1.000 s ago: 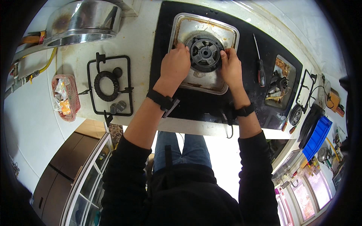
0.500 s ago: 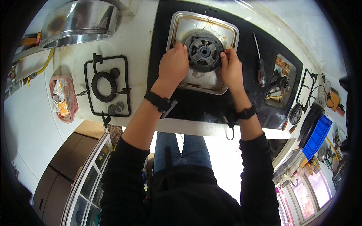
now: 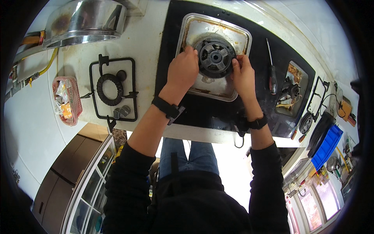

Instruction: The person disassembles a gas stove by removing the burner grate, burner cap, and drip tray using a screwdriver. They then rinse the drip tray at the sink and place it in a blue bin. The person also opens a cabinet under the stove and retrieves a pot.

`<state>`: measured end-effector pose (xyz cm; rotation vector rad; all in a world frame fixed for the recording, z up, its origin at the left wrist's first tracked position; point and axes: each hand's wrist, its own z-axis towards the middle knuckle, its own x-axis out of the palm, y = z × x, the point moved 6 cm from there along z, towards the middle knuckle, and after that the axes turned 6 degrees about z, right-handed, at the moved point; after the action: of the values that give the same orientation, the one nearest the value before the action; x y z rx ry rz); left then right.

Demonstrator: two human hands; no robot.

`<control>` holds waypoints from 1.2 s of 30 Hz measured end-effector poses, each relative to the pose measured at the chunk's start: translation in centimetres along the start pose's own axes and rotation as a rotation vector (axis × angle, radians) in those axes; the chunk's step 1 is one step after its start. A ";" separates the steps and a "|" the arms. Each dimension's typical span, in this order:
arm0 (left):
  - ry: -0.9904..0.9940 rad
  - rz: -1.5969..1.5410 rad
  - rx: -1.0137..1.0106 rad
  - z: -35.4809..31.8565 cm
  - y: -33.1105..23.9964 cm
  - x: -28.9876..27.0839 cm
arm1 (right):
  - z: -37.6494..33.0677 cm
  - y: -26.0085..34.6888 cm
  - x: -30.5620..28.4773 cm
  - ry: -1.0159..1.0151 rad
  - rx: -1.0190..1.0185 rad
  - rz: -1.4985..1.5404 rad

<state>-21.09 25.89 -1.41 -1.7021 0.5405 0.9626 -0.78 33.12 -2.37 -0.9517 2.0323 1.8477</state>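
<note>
A round dark gas burner [image 3: 216, 57] sits over the stained metal drip tray [image 3: 212, 92] of a black glass hob [image 3: 202, 113]. My left hand [image 3: 184, 69] pinches at the burner's left side, its fingertips partly hidden behind the knuckles. Opposite it, my right hand [image 3: 244, 76] has thumb and fingers closed on the right rim. A screwdriver [image 3: 272, 78] with a dark and red handle lies on the glass, right of the tray. Further right, an opening in the hob exposes another burner's metal parts [image 3: 290, 91].
On the left counter lie a black pan support [image 3: 135, 78], a ridged black ring [image 3: 110, 89] and small round parts. Beyond them are a pink basket [image 3: 72, 97] and a steel pot [image 3: 85, 23]. Another pan support [image 3: 317, 89] and a blue tray [image 3: 327, 144] are at the right.
The whole view has shifted slightly, so the hob and hands appear a little further right and lower. My right hand sits slightly lower along the burner's rim. Both hands stay at the burner.
</note>
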 end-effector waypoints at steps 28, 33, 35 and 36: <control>0.185 -0.113 -0.124 -13.7 1.7 -3.4 | -15.3 0.4 0.9 0.145 0.343 0.440; 0.250 -0.211 -0.204 -16.3 2.7 -3.0 | -17.7 -0.4 1.4 0.181 0.366 0.425; 0.230 -0.240 -0.193 -16.5 2.6 -3.3 | -17.9 -0.3 1.3 0.169 0.370 0.441; 0.220 -0.244 -0.188 -16.5 2.5 -3.5 | -18.0 -0.2 1.3 0.160 0.372 0.462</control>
<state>-19.41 9.29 1.96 -2.0058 0.3810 0.6715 2.86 15.62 -0.12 -0.5763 2.7508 1.5198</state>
